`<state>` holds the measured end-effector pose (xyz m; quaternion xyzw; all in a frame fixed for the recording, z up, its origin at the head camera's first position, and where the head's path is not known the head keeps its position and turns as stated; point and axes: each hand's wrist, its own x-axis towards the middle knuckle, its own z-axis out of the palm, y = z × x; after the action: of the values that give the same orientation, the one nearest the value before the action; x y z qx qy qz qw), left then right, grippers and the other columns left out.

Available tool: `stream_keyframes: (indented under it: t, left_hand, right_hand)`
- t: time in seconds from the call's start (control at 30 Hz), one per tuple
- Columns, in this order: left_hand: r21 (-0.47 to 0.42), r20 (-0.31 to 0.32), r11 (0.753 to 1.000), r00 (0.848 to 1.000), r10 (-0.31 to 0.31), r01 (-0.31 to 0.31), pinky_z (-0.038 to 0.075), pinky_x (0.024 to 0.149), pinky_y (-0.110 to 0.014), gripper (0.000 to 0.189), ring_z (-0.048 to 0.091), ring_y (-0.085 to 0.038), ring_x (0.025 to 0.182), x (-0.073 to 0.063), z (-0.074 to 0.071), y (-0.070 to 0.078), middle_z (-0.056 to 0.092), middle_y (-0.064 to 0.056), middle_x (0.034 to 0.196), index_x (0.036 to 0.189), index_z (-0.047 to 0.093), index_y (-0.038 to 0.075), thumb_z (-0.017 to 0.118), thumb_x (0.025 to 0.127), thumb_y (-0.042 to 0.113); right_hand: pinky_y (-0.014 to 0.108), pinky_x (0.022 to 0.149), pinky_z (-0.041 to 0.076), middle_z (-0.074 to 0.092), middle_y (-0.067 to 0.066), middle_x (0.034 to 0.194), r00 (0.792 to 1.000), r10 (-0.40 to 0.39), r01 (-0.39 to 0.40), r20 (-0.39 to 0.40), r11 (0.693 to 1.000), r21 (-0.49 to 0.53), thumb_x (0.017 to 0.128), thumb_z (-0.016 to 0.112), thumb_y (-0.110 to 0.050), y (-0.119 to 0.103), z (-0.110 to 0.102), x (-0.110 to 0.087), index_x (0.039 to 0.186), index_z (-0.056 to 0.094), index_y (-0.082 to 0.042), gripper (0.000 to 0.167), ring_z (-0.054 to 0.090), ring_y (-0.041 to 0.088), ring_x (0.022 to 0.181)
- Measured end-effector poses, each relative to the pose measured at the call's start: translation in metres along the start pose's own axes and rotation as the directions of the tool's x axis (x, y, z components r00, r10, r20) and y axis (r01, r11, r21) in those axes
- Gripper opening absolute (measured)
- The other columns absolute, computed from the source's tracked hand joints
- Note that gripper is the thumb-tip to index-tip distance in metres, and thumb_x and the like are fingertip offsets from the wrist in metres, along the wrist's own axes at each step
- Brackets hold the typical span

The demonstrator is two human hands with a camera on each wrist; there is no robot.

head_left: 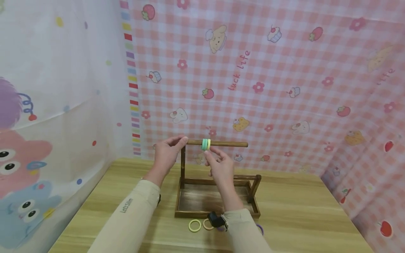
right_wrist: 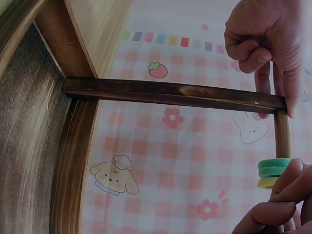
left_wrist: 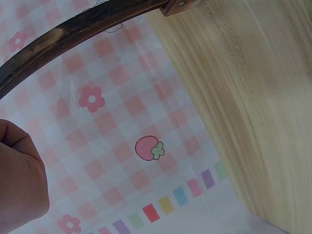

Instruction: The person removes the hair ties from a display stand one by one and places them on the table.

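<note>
A wooden stand has an upright post (head_left: 182, 165) with a horizontal rod (head_left: 231, 144) running right from its top. My left hand (head_left: 167, 154) pinches the corner where post and rod meet; the right wrist view shows its thumb and fingers on either side of that corner. Two green rings (right_wrist: 273, 168) and a yellow ring (right_wrist: 265, 183) hang side by side round the rod, left of its middle. With thumb and index finger my right hand (head_left: 222, 167) pinches the yellow ring, which is the rightmost. In the left wrist view only part of the left hand (left_wrist: 22, 180) appears, curled.
Below the rod lies the stand's shallow wooden tray (head_left: 190, 213), with a lower handle bar (head_left: 246, 177) at its back right. On the table (head_left: 294, 211) in front are a loose yellow ring (head_left: 189, 227), a peach ring (head_left: 204, 225) and purple rings (head_left: 261, 229) partly behind the right forearm.
</note>
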<state>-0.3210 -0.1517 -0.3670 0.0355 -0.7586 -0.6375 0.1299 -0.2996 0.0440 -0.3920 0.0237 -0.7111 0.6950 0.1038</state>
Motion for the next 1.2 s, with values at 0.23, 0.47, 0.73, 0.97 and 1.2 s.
stream_keyframes:
  t: [0.23,0.47,0.73,0.97,1.2]
  left_hand:
    - [0.014,0.004,1.0,1.0,-0.008,0.008,0.054,0.089,-0.037,0.046,0.065,-0.022,0.11,-0.001,-0.001,0.002,0.076,-0.001,0.125,0.125,0.08,0.027,0.077,0.093,0.06]
    - [0.011,-0.004,1.0,1.0,-0.007,0.007,0.054,0.081,-0.035,0.045,0.063,-0.021,0.097,-0.001,-0.002,0.001,0.076,-0.003,0.123,0.124,0.08,0.025,0.077,0.094,0.059]
    - [0.007,-0.008,1.0,1.0,0.001,-0.001,0.054,0.083,-0.032,0.046,0.065,-0.02,0.106,0.0,0.0,-0.001,0.077,-0.003,0.124,0.124,0.08,0.025,0.078,0.094,0.059]
    - [0.006,-0.003,1.0,1.0,0.002,-0.002,0.053,0.09,-0.038,0.044,0.066,-0.022,0.113,-0.001,0.002,0.001,0.077,-0.002,0.125,0.124,0.08,0.026,0.077,0.094,0.059]
    - [0.01,-0.002,1.0,1.0,-0.007,0.007,0.052,0.093,-0.039,0.044,0.065,-0.023,0.117,-0.002,-0.001,0.002,0.075,-0.002,0.128,0.125,0.08,0.027,0.077,0.094,0.059]
  right_hand:
    - [0.022,0.044,0.046,0.075,0.005,0.075,1.0,0.0,0.001,0.024,1.0,-0.027,0.1,0.078,-0.032,-0.003,0.002,0.005,0.133,0.074,-0.017,0.036,0.05,0.008,0.045]
    - [0.022,0.046,0.047,0.076,0.001,0.076,0.998,0.006,-0.003,0.056,0.999,-0.055,0.1,0.078,-0.034,-0.003,0.004,0.01,0.13,0.076,-0.016,0.035,0.058,0.009,0.054]
    - [0.024,0.047,0.049,0.077,0.002,0.076,0.998,0.008,-0.001,0.066,0.996,-0.094,0.101,0.077,-0.036,-0.002,0.004,0.014,0.131,0.075,-0.012,0.038,0.058,0.01,0.053]
    - [0.024,0.046,0.049,0.076,0.001,0.075,0.998,-0.031,0.037,0.063,0.995,-0.094,0.1,0.078,-0.034,-0.002,0.002,0.015,0.126,0.077,-0.011,0.035,0.058,0.011,0.051]
    - [0.024,0.045,0.049,0.077,0.02,0.083,0.993,-0.105,0.11,0.046,0.987,-0.116,0.101,0.077,-0.033,-0.001,0.0,0.015,0.117,0.081,-0.011,0.027,0.055,0.011,0.047]
